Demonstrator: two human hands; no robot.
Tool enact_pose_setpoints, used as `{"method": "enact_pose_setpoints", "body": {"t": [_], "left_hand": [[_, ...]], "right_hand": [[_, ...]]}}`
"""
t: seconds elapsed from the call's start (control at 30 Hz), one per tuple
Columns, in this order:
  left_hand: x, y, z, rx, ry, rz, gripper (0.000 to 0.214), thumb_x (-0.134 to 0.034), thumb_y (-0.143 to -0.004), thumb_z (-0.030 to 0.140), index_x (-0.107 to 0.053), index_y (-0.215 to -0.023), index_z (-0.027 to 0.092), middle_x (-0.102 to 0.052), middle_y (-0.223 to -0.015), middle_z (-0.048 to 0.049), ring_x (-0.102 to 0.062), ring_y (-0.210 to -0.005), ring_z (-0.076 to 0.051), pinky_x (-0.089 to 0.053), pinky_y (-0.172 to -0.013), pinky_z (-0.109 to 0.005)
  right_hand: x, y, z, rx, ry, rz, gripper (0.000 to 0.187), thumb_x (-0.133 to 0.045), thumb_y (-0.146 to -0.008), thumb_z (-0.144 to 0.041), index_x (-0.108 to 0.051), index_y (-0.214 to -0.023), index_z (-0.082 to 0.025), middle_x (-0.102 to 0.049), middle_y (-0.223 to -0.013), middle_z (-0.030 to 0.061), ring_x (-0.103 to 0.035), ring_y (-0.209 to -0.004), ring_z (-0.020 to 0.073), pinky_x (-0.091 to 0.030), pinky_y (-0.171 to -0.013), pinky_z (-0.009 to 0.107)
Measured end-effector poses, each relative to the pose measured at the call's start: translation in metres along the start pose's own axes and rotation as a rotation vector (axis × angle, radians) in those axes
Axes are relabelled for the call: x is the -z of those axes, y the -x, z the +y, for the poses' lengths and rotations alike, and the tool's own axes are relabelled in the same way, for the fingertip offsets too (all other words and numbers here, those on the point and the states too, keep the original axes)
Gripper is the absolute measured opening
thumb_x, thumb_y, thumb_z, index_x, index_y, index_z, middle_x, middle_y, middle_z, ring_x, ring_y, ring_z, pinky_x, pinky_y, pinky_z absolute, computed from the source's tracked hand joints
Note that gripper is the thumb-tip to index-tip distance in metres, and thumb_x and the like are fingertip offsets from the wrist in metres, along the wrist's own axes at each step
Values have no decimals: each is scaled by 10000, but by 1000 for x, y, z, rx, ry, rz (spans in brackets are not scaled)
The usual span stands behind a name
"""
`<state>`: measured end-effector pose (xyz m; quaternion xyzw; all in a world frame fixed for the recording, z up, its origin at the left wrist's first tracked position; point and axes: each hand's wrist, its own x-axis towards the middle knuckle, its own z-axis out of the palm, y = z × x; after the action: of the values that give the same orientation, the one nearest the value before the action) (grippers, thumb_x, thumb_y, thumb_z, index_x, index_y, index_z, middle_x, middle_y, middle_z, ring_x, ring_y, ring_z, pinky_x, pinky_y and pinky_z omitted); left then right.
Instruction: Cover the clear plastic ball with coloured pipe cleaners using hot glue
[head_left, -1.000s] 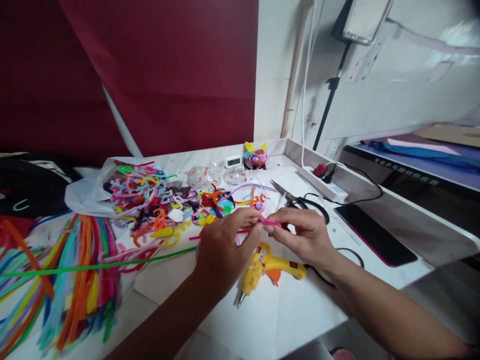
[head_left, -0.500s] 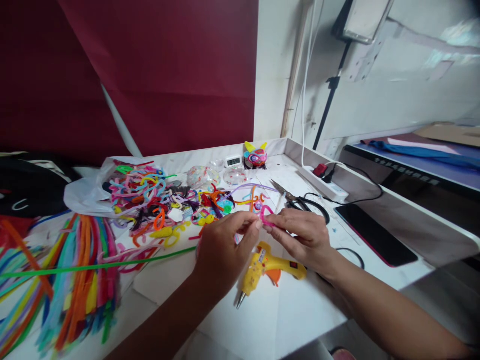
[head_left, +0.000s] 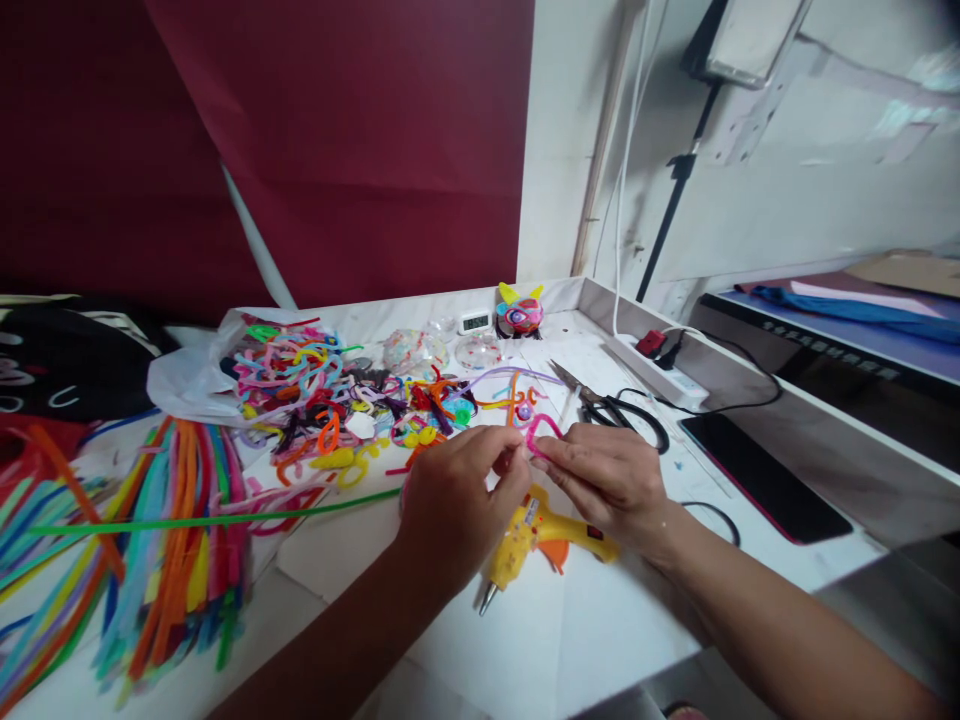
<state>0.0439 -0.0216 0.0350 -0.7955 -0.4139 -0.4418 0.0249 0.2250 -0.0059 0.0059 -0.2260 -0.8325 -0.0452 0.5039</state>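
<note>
A bright pink pipe cleaner, bent into a small loop, is between my two hands above the table. My right hand is closed, its thumb and fingertips pinching the loop's right side. My left hand is closed too, with thumb and forefinger pressed together at the loop's left edge; the end between those fingertips is mostly hidden. Below the hands lies a yellow hot glue gun, its metal nozzle pointing toward me. Black-handled scissors lie just beyond my right hand.
Long coloured pipe cleaners lie in a bundle at left, near a pile of bent pieces. A small digital clock and a colourful horned figure stand at the back. A power strip and phone are at right.
The view has shifted slightly, so the table's things appear a little further right. The pink loop shows more openly between my fingers, and both hands keep their pinch.
</note>
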Motion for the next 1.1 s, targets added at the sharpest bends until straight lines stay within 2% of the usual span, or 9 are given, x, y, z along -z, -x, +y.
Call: {"method": "enact_pose_setpoints", "body": {"t": [0.27, 0.5, 0.67, 0.87, 0.97, 1.1], "left_hand": [[1, -1, -2, -17, -37, -71, 142, -554, -775, 106, -636, -679, 169, -609, -574, 29, -572, -530, -112, -411, -537, -233], [3, -3, -2, -28, -1, -64, 153, -551, -734, 98, -612, -618, 177, -562, -555, 39, -519, -524, -96, -382, -532, -222], [3, -3, -1, -39, 23, -45, 152, -548, -717, 100, -614, -604, 176, -562, -547, 40, -508, -518, -92, -375, -524, -218], [4, -4, 0, -49, 56, -50, 154, -545, -705, 100, -603, -579, 166, -547, -530, 43, -490, -499, -82, -359, -513, -216], [6, -5, 0, -50, 89, -53, 151, -547, -692, 87, -590, -569, 163, -527, -522, 50, -477, -494, -75, -352, -510, -209], [8, -7, -1, -2, 172, -118, 134, -555, -702, 75, -598, -614, 166, -547, -545, 53, -497, -506, -73, -373, -520, -194]], "right_hand": [[-3, 6, 4, 56, -4, -49, 277, -537, -894, -107, -654, -1139, -161, -629, -644, 31, -527, -564, 146, -389, -546, 284], [-2, -1, -1, -24, -134, -18, 213, -561, -896, -96, -715, -1024, -170, -639, -597, 23, -545, -533, 129, -404, -518, 259], [0, -1, -1, -47, -208, 0, 211, -613, -882, -121, -733, -1043, -185, -675, -603, 27, -572, -531, 140, -424, -514, 268], [3, 1, 2, -90, -290, -36, 165, -663, -853, -111, -755, -983, -151, -692, -631, 49, -582, -548, 145, -432, -519, 268], [4, 0, 1, -166, -394, -41, 157, -677, -847, -135, -770, -967, -176, -711, -658, 47, -615, -566, 143, -453, -525, 259], [6, -2, -2, -412, -626, -71, 131, -685, -846, -183, -785, -931, -176, -706, -631, 32, -624, -508, 117, -468, -476, 216]]}}
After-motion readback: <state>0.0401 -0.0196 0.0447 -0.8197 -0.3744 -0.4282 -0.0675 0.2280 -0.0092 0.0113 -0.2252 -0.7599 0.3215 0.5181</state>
